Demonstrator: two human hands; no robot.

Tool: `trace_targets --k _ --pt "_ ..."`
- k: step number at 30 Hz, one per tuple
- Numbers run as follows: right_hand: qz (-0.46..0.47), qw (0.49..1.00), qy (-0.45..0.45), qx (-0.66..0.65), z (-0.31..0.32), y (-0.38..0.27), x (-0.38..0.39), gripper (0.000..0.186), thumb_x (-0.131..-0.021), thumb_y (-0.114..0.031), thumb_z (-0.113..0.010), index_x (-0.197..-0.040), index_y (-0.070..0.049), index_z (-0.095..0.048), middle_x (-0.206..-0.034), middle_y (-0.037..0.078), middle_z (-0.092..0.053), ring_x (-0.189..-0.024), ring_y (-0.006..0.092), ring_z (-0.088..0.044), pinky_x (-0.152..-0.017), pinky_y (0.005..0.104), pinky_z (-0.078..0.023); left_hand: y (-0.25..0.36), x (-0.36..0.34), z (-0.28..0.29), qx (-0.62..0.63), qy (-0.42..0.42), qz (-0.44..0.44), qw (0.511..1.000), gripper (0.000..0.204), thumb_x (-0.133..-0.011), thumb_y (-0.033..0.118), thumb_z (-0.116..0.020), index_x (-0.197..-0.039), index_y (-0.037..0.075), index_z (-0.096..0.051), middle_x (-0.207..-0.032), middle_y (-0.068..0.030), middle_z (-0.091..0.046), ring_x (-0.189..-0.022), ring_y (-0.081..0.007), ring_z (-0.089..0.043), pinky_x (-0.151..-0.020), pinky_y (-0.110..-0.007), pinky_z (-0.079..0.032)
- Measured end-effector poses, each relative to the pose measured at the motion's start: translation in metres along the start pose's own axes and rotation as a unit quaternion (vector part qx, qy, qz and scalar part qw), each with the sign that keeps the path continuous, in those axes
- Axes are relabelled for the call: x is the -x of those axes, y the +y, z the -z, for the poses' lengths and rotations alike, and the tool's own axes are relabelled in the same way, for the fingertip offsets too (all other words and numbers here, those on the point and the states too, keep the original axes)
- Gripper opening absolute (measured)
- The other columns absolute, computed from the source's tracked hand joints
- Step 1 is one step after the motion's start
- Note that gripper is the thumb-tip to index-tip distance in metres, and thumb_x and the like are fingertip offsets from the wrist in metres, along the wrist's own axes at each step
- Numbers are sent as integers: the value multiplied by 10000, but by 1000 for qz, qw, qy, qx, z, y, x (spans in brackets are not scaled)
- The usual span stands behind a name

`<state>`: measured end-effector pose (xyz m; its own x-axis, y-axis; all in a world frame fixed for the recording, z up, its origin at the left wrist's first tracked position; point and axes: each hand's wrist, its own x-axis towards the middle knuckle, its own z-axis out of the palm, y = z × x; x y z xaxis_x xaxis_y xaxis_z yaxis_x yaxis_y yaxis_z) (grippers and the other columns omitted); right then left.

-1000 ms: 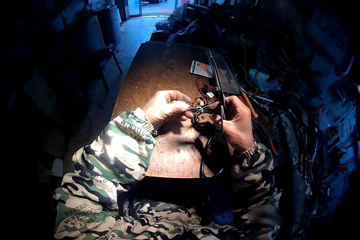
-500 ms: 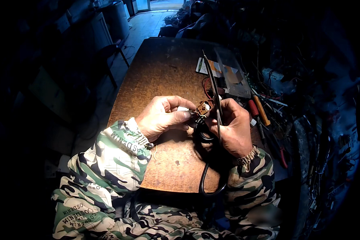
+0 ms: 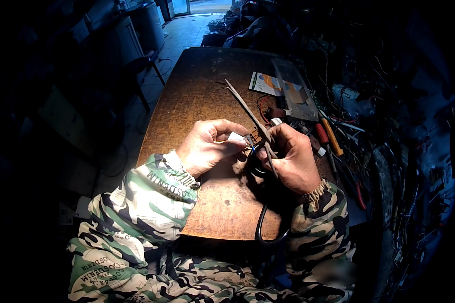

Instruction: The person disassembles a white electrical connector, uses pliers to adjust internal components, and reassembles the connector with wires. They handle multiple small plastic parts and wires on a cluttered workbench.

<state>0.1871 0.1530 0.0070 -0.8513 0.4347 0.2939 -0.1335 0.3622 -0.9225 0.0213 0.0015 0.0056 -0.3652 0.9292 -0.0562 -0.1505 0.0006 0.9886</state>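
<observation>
My left hand [image 3: 203, 149] is closed on a small white piece [image 3: 236, 137], pinched beside a small brown board [image 3: 255, 135] with short coloured wires [image 3: 252, 148]. My right hand [image 3: 293, 164] grips long metal tweezers [image 3: 245, 105], which slant up and left over the board; whether its fingertips also hold wire is unclear. Behind both hands the board is partly hidden. A coiled black cable [image 3: 261, 224] lies below them and loops over the desk's front part. Red wires [image 3: 263, 103] lie just beyond the hands.
The wooden desk [image 3: 179, 96] carries a printed card [image 3: 268, 82], a clear plastic sheet [image 3: 301, 96] and red and orange handled tools [image 3: 331, 136] at right. Tangled cables and clutter [image 3: 384, 192] crowd the right side. A dark chair [image 3: 136, 68] stands on the tiled floor left of the desk.
The tweezers have swung from nearly upright to slanting leftward across the board. Compared with a second ago, both hands are slightly lower in the picture, and the white piece shows more clearly between my left fingers.
</observation>
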Motion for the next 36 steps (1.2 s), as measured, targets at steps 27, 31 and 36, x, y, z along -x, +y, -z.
trace_targets --k 27,31,36 --pt "-93 991 -29 -87 11 14 -10 266 -781 -12 -827 -972 46 -651 -892 59 -684 -801 101 -635 -694 258 -527 1 0 2 16 -45 -4 999 403 -1012 61 -571 -1387 -78 -520 -1031 -135 -716 -920 -166 -711 -833 -276 -587" --pt "-86 995 -37 -41 13 17 -10 257 -782 -11 -821 -969 52 -657 -880 56 -681 -787 99 -627 -683 254 -520 3 -1 3 6 -59 -7 998 378 -1013 38 -582 -1375 -61 -537 -1034 -122 -719 -896 -136 -700 -827 -269 -586" --pt "-99 993 -47 -35 11 11 -11 260 -782 -20 -811 -970 73 -658 -865 71 -685 -758 99 -614 -664 255 -512 -3 -1 4 16 -46 -10 999 336 -1017 34 -582 -1342 -53 -573 -1031 -107 -720 -891 -123 -689 -811 -270 -585"
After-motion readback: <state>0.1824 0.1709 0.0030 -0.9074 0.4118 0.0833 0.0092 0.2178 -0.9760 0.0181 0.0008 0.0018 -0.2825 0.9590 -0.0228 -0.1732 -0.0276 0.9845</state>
